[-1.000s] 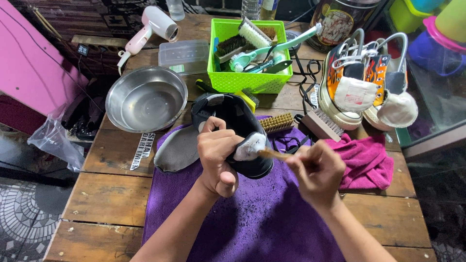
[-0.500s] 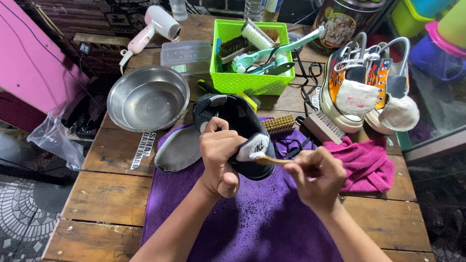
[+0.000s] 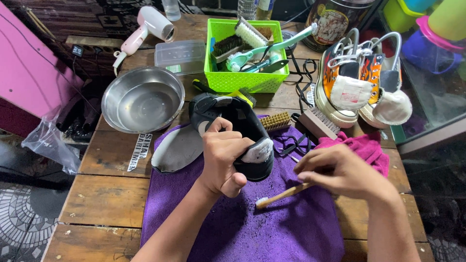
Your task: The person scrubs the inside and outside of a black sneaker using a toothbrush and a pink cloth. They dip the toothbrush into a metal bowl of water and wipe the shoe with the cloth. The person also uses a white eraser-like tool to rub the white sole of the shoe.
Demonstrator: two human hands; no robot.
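Head view: the left hand (image 3: 224,157) is clamped around a black shoe (image 3: 238,133), fingers wrapped over its side and thumb underneath, holding it tilted above the purple towel (image 3: 272,228) that covers the near middle of the wooden table (image 3: 97,194); the shoe's pale toe end points toward the right hand (image 3: 342,171), whose fingers are pinched together on the handle of a wooden toothbrush (image 3: 281,195); the brush head hangs just above the towel, close to the shoe but apart from it; dark crumbs speckle the towel beneath. A grey insole (image 3: 177,153) lies at the towel's left edge, just beside the shoe; a steel bowl (image 3: 141,99) sits behind it toward the table's left side. At the far edge stands a green basket (image 3: 221,80) full of brushes, with a clear plastic tub (image 3: 179,53) and a pink-and-white hair dryer (image 3: 145,26) to its left. A flat scrub brush (image 3: 318,123) and a pink cloth (image 3: 366,145) lie near the right edge, in front of a pair of white sneakers (image 3: 359,90) with flame patterns.
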